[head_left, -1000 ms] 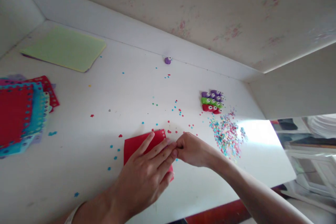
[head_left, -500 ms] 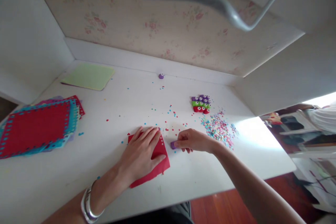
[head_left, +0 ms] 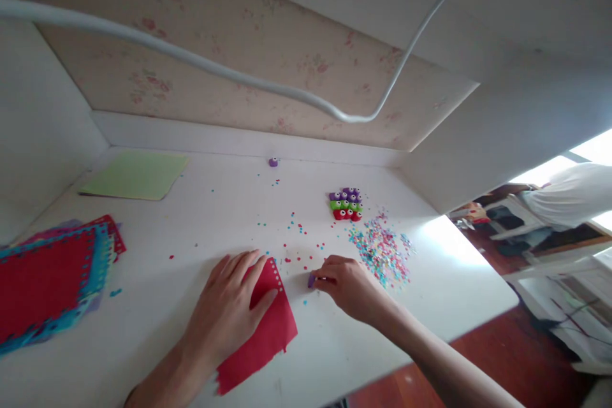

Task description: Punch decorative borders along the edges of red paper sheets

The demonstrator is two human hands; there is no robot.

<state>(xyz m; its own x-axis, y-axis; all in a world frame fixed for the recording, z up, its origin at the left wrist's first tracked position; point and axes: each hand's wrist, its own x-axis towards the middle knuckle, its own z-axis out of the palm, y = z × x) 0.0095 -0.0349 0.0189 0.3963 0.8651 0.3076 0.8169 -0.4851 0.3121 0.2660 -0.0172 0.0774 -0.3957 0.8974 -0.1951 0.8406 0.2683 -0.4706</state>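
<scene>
My left hand [head_left: 227,309] lies flat with its fingers apart on the left part of a red sheet of paper [head_left: 275,335]. A row of small holes runs near the sheet's upper right edge, and its lower edge is ragged. Just right of the sheet, my right hand [head_left: 347,284] pinches a small purple paper punch [head_left: 311,280] between thumb and fingers, low over the table. The punch is partly covered by the fingers and apart from the paper. Loose red and blue paper dots [head_left: 287,261] lie beyond the sheet.
Several purple, green and red punches [head_left: 347,205] stand grouped beside a confetti heap [head_left: 382,248]. Another purple punch [head_left: 273,162] stands at the back. Left are stacked hole-edged sheets [head_left: 48,287] and pale green sheets [head_left: 134,175]. A white cable [head_left: 215,67] hangs across above the table.
The camera view has shifted. My left hand has slid leftward on the red sheet, baring more of it. My right hand still holds the purple punch, now turned more upright.
</scene>
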